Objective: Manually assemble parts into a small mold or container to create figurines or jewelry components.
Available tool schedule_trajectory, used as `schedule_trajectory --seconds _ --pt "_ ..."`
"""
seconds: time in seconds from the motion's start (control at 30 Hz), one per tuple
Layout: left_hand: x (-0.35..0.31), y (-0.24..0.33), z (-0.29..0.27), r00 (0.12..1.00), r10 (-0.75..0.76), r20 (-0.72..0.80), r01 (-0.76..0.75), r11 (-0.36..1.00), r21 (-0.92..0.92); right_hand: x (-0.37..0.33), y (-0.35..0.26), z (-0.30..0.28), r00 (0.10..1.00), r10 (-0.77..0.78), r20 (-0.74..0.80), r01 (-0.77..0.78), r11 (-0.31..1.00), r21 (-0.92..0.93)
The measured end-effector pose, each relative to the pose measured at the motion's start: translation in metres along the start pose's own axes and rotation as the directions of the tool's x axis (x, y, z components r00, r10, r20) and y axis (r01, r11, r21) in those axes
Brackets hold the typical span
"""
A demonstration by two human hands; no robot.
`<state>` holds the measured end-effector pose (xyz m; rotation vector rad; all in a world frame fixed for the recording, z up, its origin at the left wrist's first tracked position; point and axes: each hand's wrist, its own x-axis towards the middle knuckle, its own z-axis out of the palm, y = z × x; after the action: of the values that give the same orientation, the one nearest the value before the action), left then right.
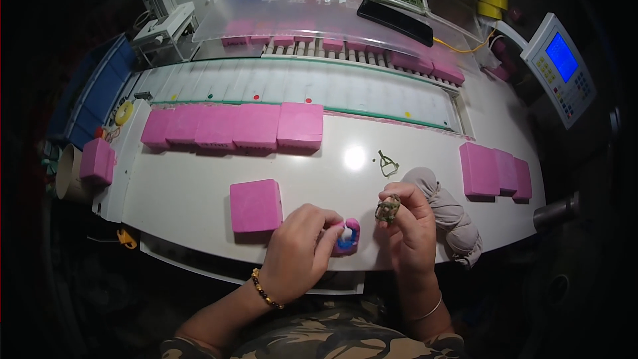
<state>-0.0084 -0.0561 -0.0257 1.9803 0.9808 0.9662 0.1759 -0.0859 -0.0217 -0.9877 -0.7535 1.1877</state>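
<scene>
My left hand (299,242) is closed at the table's near edge, thumb and fingers pinching a small curved pink and blue piece (351,236) with a pale middle. Its far side curls round past my fingertips. Just to the right, my right hand (413,229) is raised, pinching a small dark green openwork piece (387,209) between thumb and fingers. Beyond that hand lies another thin green openwork piece (388,165), flat on the white table. A square pink block (255,206) rests left of my left hand. Beside my right hand is a grey cloth bundle (445,216).
A row of pink blocks (232,126) lines the green-edged conveyor (286,90). More pink blocks (495,171) stand at right. A clear cover (292,16) carries a black phone (395,22). A control panel (561,70) rises at far right; a blue bin (93,93) is at left.
</scene>
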Motion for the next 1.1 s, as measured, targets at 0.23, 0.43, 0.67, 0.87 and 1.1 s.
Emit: schedule_trajectory --seconds 0.23,0.43,0.67,0.87,1.1 --pt "0.017 0.019 -0.003 0.957 0.228 -0.177 -0.213 0.972 0.101 0.003 -0.003 0.000 0.964 -0.259 0.065 0.257 0.837 -0.482" --pt "0.020 0.011 -0.002 0.920 0.361 -0.153 -0.346 0.931 0.113 -0.001 -0.007 0.002 0.956 -0.232 0.182 0.294 0.727 -0.620" --pt "0.012 0.015 -0.007 0.976 -0.204 -0.073 0.149 0.877 -0.457 -0.003 -0.017 0.000 0.985 0.146 0.088 -0.153 0.985 0.078" --pt "0.009 0.010 -0.001 0.920 -0.384 0.082 0.313 0.593 -0.742 -0.013 -0.006 0.003 0.950 0.264 0.165 -0.275 0.960 0.052" --pt "0.007 0.014 0.005 0.907 -0.389 0.161 0.375 0.576 -0.726 -0.014 0.002 0.007 0.970 0.188 0.153 -0.201 0.977 0.075"
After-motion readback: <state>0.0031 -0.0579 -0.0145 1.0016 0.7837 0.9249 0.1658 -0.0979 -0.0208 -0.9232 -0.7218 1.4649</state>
